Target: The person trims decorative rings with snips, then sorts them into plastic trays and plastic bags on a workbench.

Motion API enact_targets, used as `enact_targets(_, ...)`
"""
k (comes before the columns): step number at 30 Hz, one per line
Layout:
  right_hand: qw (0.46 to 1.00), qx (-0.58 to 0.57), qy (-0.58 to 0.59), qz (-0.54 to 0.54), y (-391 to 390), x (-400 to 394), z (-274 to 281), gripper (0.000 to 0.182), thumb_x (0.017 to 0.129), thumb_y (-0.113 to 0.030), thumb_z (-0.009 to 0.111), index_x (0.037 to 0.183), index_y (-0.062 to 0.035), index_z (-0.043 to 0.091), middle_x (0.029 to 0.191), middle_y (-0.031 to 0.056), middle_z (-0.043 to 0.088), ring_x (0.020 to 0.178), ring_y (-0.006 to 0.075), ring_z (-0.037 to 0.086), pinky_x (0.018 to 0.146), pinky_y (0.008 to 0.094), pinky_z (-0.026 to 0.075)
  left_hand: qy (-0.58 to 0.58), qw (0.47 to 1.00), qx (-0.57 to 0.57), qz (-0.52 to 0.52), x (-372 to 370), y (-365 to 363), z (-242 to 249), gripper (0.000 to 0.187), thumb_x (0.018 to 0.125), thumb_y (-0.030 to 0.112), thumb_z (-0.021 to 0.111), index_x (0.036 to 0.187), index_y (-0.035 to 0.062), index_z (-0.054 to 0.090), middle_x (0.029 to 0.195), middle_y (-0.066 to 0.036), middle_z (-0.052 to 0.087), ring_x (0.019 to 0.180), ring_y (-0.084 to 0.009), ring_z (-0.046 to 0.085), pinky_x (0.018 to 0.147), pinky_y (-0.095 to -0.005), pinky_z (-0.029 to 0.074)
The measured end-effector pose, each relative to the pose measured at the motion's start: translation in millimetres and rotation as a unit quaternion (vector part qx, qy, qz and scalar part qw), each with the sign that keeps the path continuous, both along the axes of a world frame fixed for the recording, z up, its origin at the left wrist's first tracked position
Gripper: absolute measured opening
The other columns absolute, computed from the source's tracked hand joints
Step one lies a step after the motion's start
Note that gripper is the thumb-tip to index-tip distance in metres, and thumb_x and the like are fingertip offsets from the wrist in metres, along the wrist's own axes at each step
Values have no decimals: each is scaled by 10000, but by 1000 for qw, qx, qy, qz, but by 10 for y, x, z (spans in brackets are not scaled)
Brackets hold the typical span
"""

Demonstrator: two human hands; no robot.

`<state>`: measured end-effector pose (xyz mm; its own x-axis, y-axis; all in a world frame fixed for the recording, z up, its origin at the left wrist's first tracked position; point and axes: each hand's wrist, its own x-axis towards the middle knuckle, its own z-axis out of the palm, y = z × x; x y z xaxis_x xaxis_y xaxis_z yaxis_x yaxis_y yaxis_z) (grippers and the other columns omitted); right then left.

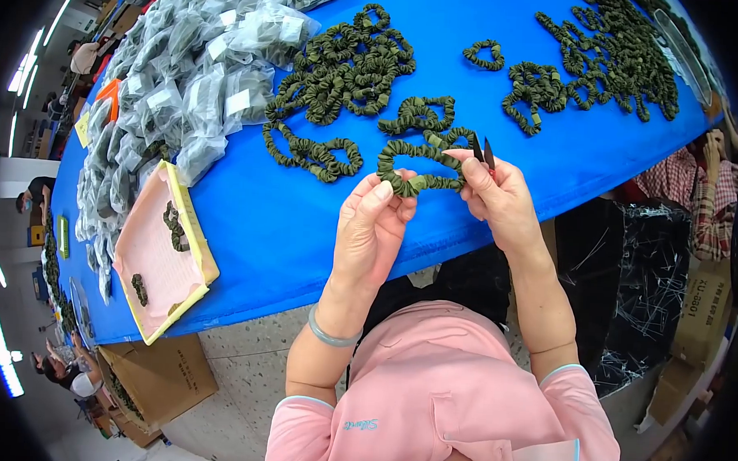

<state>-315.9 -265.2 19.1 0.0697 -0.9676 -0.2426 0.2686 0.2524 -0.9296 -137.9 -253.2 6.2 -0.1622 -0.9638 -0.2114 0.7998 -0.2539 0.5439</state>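
A dark green scrunchie (425, 182) is stretched into a loop between my two hands above the blue table. My left hand (375, 222) pinches its left side between thumb and fingers. My right hand (499, 191) grips its right side and also holds small scissors (488, 153), whose dark blades point up and away from me. Just beyond my hands lie more green scrunchies (423, 115), some close behind the held one. A larger pile of scrunchies (343, 69) sits farther back.
Many clear bags (195, 99) are heaped at the left on the blue table (269, 251). A yellow-edged tray (205, 270) holds a few scrunchies. Another scrunchie pile (615, 60) lies at the back right. A person in a checked shirt (716, 192) is at the right edge, by a black bag (642, 284).
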Motion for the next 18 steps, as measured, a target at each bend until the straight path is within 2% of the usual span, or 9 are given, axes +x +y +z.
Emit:
enact_targets(4,1000,-13,3,8,16,-28,-14,250,903,-221,633,1030,-8,656,644,21,572,506,29,396,453,160,302,18,1000,10,6,7,11,-16,197,885,80,581,1059,-7,553,1057,-155,613,772,-154,576,675,-242,465)
enact_targets(9,995,-73,61,-2,42,-47,-55,282,918,-253,608,1029,3,655,656,46,591,476,23,380,414,155,261,25,1000,11,-3,2,13,-35,204,893,84,564,1072,-12,548,1057,-152,611,773,-156,577,685,-245,469)
enact_targets(14,1000,-24,-4,-13,36,-96,-25,245,902,-199,622,1032,6,652,623,55,584,425,17,332,376,147,204,-7,1000,3,3,-15,22,-33,213,899,86,549,1087,-14,543,1048,-150,611,776,-158,579,698,-249,472)
enact_targets(18,993,10,-119,7,38,-164,2,228,858,-160,676,986,27,652,664,50,615,501,34,421,447,159,322,-19,1000,-15,1,-35,27,-5,205,900,78,545,1082,-14,541,1047,-148,610,782,-161,584,710,-254,476)
